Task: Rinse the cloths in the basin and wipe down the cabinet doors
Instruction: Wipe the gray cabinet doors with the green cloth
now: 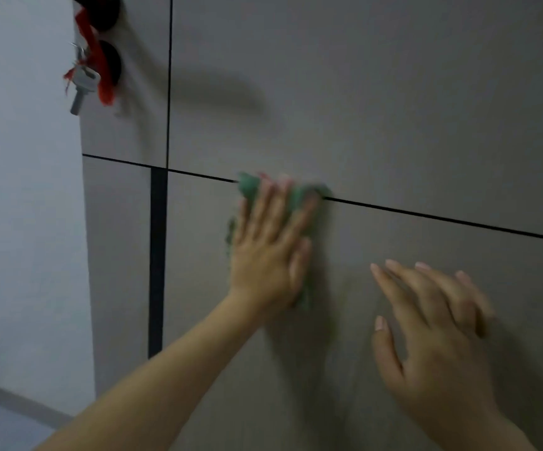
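Left hand [271, 245] presses cloth [247, 187] on cabinet door [426, 125] — right hand [436, 336] beside it, keys [83, 84] upper left.

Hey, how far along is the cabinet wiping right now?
Done: can't tell; no basin in view, and no panel looks visibly wiped. In hand: the left hand presses a green cloth flat on the lower cabinet door, at the seam; the right hand is open beside it. Left: can't tell how much door surface remains.

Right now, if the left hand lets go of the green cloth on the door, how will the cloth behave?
The cloth looks soft and floppy: it bunches unevenly around the left hand. It would probably slide or drop, since only the flat fingers press it against the upright door. It seems light, as one hand holds it there.
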Demonstrator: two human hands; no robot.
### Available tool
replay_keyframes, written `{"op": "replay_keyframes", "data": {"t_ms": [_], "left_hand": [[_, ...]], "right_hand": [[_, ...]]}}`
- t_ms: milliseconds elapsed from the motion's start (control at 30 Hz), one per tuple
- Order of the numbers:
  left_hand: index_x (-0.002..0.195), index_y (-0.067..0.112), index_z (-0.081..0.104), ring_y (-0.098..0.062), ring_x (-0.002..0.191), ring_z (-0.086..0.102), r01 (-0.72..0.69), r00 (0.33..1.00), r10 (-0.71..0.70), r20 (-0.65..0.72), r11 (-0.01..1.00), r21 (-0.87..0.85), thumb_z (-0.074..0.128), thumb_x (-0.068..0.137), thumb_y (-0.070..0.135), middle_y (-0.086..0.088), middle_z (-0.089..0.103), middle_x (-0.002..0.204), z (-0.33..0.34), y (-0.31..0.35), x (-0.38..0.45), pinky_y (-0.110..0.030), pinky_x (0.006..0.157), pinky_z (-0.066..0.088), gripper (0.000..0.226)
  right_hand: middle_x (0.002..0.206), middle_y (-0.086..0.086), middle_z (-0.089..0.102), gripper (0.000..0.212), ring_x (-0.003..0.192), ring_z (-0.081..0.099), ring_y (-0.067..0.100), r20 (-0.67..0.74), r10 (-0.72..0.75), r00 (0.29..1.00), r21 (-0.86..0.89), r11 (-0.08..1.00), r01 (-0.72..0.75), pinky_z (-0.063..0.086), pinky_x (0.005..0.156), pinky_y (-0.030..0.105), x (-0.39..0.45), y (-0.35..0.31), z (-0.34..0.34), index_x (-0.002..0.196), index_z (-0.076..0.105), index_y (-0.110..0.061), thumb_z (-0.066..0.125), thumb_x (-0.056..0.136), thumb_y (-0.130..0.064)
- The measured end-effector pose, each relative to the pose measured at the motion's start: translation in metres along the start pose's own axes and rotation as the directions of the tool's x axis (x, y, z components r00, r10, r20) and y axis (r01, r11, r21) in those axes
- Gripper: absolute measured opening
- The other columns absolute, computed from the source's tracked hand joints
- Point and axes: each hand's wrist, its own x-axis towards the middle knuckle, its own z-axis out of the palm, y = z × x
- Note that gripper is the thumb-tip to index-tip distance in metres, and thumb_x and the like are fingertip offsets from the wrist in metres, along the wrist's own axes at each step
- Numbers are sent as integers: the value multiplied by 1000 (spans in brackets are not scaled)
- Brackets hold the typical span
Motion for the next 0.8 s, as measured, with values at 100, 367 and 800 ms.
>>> {"op": "replay_keyframes", "data": {"t_ms": [100, 367, 800], "left_hand": [[151, 16, 20, -28, 147, 7, 388, 916, -392, -87, 920, -64, 19, 101, 36, -13, 18, 158, 2, 5, 14, -50, 118, 5, 53], [153, 25, 15, -25, 148, 7, 463, 874, -472, -118, 881, -93, 18, 101, 40, -4, 13, 159, 23, 5, -88, -47, 119, 4, 53], [152, 20, 16, -29, 148, 3, 742, 651, -754, -84, 656, -142, 11, 102, 40, -8, 12, 159, 27, -28, -179, -50, 117, 2, 54]], "right_hand": [[131, 5, 57, 50, 121, 46, 25, 46, -141, 989, -25, 990, 142, 24, 109, 46, 12, 6, 2, 130, 58, -10, 47, 84, -26], [143, 10, 45, 49, 133, 39, 25, 86, -619, 781, -60, 779, 624, 28, 111, 44, 74, -5, 23, 135, 51, -7, 46, 89, -24], [139, 16, 49, 48, 131, 43, 34, 274, -806, 525, -61, 530, 846, 24, 112, 41, 108, -115, 103, 134, 52, -3, 37, 93, -24]]}}
